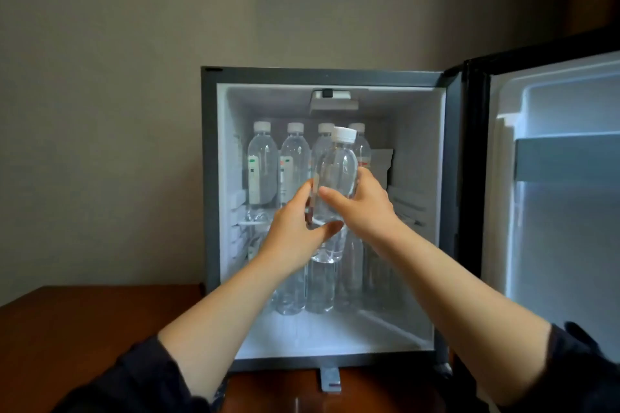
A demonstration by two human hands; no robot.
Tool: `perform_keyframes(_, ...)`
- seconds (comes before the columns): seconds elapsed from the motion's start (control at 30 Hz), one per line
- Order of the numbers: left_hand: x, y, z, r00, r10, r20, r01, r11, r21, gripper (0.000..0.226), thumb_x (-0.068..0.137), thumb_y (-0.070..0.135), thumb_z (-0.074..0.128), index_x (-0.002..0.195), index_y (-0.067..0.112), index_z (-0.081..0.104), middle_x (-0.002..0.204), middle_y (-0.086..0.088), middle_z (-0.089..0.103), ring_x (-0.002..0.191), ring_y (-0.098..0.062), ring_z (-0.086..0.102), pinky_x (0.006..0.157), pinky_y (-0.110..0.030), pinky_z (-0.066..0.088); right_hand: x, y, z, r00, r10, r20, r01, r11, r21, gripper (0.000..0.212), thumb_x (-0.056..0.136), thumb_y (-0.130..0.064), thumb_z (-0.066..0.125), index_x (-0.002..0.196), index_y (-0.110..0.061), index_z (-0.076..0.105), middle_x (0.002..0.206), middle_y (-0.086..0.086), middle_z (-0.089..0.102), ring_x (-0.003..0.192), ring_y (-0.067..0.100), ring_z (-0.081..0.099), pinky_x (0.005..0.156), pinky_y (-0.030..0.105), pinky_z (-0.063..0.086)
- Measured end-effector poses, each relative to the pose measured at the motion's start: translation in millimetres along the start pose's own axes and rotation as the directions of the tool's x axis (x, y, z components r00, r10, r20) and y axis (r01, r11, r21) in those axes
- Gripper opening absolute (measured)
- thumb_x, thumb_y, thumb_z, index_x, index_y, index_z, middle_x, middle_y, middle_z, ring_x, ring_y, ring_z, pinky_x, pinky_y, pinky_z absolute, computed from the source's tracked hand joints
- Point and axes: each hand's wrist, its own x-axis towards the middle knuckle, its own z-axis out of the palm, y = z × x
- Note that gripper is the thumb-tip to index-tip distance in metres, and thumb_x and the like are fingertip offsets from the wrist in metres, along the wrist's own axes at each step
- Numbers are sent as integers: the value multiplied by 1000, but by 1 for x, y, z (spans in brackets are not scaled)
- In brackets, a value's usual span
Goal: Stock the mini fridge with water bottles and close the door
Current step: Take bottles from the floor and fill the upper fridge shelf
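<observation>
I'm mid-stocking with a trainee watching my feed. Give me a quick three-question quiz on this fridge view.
1. True or false: the fridge door is shut.
2. How many white-capped bottles stand in the upper row, behind the held bottle? A) two B) four C) six
3. Fill in: the held bottle is gripped by ___ hands.

Key:
1. False. It stands wide open on the right.
2. B.
3. Both. The left hand and the right hand each curl round it.
</observation>
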Motion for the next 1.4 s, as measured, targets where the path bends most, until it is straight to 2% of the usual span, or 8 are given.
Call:
perform_keyframes(0.07,13,-9,2,1000,13,18,-16,980,201,59,81,40,67,133,28,41,119,9,59,104,-12,58,88,-34,51,12,5,-5,999,-2,-36,-3,990,-143,54,81,-48,63,123,-20,44,118,2,62,108,30,58,92,44,47)
perform_keyframes(0.17,27,-35,8,998,23,59,-48,888,458,50,87,46,56,130,23,47,129,4,57,116,-17,55,96,-39,47,30,15,-10,996,34,-77,-52,968,-247,55,84,-46,60,128,-19,39,121,5,60,111,33,55,90,43,47)
perform_keyframes(0.4,31,-93,31,975,216,-62,-127,759,639,39,86,36,60,120,19,56,117,2,59,110,-23,52,101,-35,36,65,37,-28,959,153,-237,-173,983,-65,36,86,-38,63,107,-14,46,110,6,57,102,28,55,80,32,40)
perform_keyframes(0.57,34,-115,48,910,365,-196,-147,726,671,38,80,39,66,111,18,58,104,1,62,98,-25,57,98,-33,30,79,52,-32,928,186,-323,-162,982,100,36,84,-39,64,104,-17,45,101,4,60,99,29,62,87,49,53)
perform_keyframes(0.7,36,-119,50,885,412,-216,-162,708,687,40,82,46,43,108,19,58,102,1,62,97,-24,57,98,-34,28,85,52,-40,924,76,-374,-54,996,68,50,88,-29,62,129,-12,39,105,-4,45,103,17,50,91,33,45)
perform_keyframes(0.83,37,-122,54,839,475,-266,-183,706,684,36,81,39,41,106,18,57,100,0,63,99,-18,45,99,-35,28,90,64,-35,939,16,-343,-14,1000,8,67,88,-27,63,143,-16,28,135,10,46,127,26,44,105,43,39)
perform_keyframes(1.0,38,-123,56,843,463,-275,-172,715,678,35,81,39,41,106,19,56,100,1,63,99,-20,48,101,-36,27,101,79,-27,912,75,-402,-130,985,-112,62,93,-36,52,144,-12,26,143,16,39,133,35,38,109,45,34)
perform_keyframes(1.4,40,-131,59,824,485,-292,-193,726,660,33,81,37,41,106,19,54,99,0,61,99,-17,42,102,-37,25,118,94,-1,854,44,-519,-65,998,-23,66,95,-22,51,150,-13,16,150,12,26,138,24,30,108,25,26)
